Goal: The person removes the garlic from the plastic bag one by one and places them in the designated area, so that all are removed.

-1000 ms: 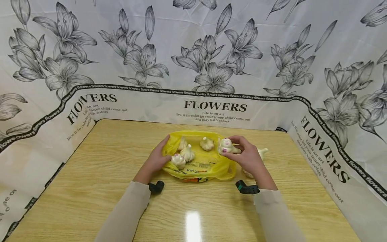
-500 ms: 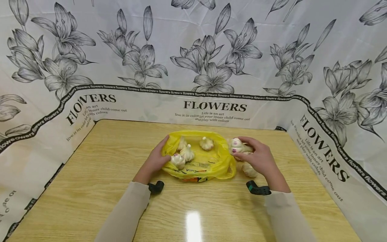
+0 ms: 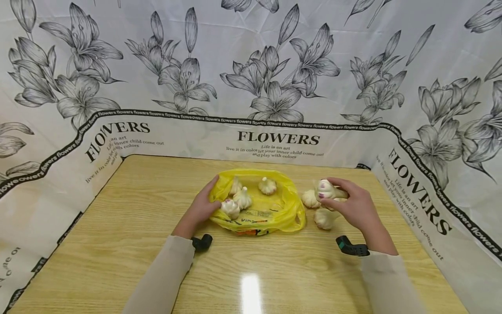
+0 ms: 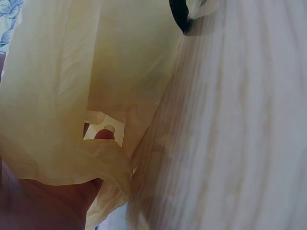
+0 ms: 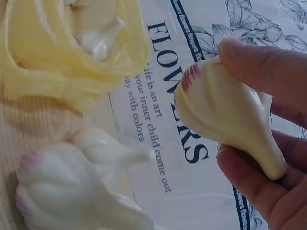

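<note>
A yellow plastic bag (image 3: 270, 213) lies with its mouth wide on the table, several garlic bulbs (image 3: 267, 186) inside it. My left hand (image 3: 199, 211) grips the bag's left edge; in the left wrist view the plastic (image 4: 53, 96) covers much of the fingers. Between the thumb and fingers of my right hand (image 3: 354, 203) is a garlic bulb (image 5: 225, 105) with purple marks, held up off the table, its stem toward the palm. Below and left of it, more garlic bulbs (image 3: 324, 218) rest on the table right of the bag, one partly hidden by the hand.
The light wooden table (image 3: 129, 244) has a bright glare spot near the front. White cloth printed with flowers and lettering (image 3: 278, 137) hangs along the back and both sides. A black wrist mount (image 3: 353, 247) sits on each wrist.
My right hand has carried the garlic bulb rightward from over the bag's right edge to above the loose bulbs, uncovering some of them. My left hand stays on the bag.
</note>
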